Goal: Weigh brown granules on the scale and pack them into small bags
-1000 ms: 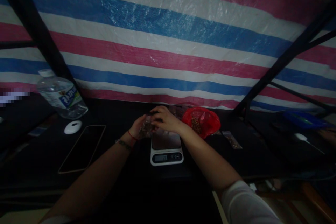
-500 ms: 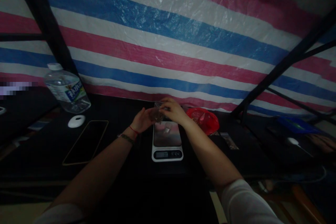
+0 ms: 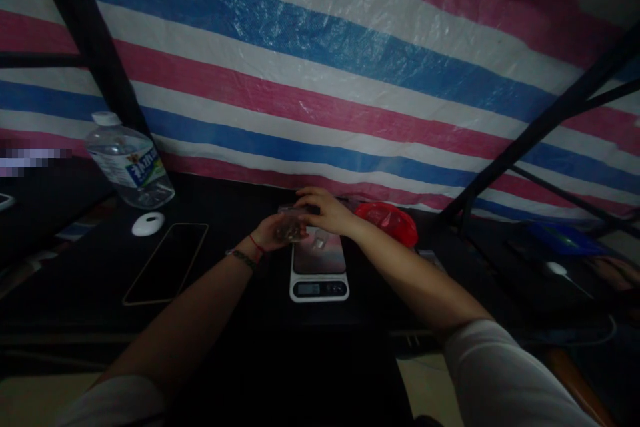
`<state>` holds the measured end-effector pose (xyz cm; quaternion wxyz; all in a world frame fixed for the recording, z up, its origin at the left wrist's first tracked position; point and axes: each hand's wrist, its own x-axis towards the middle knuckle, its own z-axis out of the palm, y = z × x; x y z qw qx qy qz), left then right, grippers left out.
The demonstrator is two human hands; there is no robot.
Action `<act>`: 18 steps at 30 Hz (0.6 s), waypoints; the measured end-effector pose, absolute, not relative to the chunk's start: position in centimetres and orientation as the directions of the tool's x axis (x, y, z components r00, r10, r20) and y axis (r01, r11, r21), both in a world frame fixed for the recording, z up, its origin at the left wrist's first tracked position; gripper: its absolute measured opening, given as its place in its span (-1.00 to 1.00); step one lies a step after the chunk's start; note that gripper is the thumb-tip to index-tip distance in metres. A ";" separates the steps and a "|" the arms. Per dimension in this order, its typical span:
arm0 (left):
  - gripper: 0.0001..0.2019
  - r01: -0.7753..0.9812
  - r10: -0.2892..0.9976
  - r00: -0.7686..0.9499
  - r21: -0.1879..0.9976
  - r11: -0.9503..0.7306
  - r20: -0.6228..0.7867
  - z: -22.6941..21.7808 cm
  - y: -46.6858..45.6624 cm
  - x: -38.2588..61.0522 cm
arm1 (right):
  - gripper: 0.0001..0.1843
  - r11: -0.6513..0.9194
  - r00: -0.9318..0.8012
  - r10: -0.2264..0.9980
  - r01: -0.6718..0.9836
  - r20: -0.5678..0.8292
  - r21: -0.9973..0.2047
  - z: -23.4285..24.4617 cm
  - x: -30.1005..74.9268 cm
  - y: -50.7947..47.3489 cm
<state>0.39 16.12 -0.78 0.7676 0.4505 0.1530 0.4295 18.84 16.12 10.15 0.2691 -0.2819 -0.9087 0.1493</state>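
A small clear plastic bag (image 3: 289, 227) with brownish contents is held just above the far left corner of a white kitchen scale (image 3: 319, 271). My left hand (image 3: 270, 233) cups the bag from below and the left, fingers curled round it. My right hand (image 3: 323, 209) pinches the bag's top edge from above. The scale's metal plate reflects the striped tarp, and a small pale object lies on it. Its display faces me.
A red plastic bag (image 3: 389, 221) with brown contents lies right of the scale. A phone (image 3: 167, 262), a white round puck (image 3: 148, 223) and a water bottle (image 3: 129, 163) are on the left of the black table. Black frame bars (image 3: 530, 127) stand before the striped tarp.
Both hands have lifted the small bag off the scale plate and shifted it slightly left. The camera tipped a little; the red bag and the phone stay put.
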 end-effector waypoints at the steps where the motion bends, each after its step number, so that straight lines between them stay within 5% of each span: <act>1: -0.54 -0.530 0.795 0.593 0.805 0.267 0.127 -0.6 16.1 0.3 | -0.75 0.781 -0.647 0.619 0.449 0.445 -0.434 10.1 19.3 16.1; 6: -0.54 -0.652 0.905 0.419 0.719 0.240 0.078 0.2 16.7 0.2 | -0.79 0.607 -0.458 0.792 0.525 0.403 -0.596 8.8 23.3 16.5; 11: -0.62 -0.569 0.994 0.076 0.822 -0.025 0.083 -0.4 18.2 0.5 | -0.76 0.536 -0.425 0.830 0.431 0.361 -0.726 6.0 26.0 16.0; 15: -0.62 -0.452 0.993 -0.005 0.885 -0.110 0.121 -1.2 18.9 0.8 | -0.65 0.623 -0.573 0.743 0.403 0.347 -0.671 4.9 25.6 14.9; 18: -0.59 -0.331 0.988 -0.017 0.932 -0.150 0.153 -1.7 19.2 0.9 | -0.76 0.648 -0.555 0.741 0.445 0.378 -0.617 5.8 26.5 14.2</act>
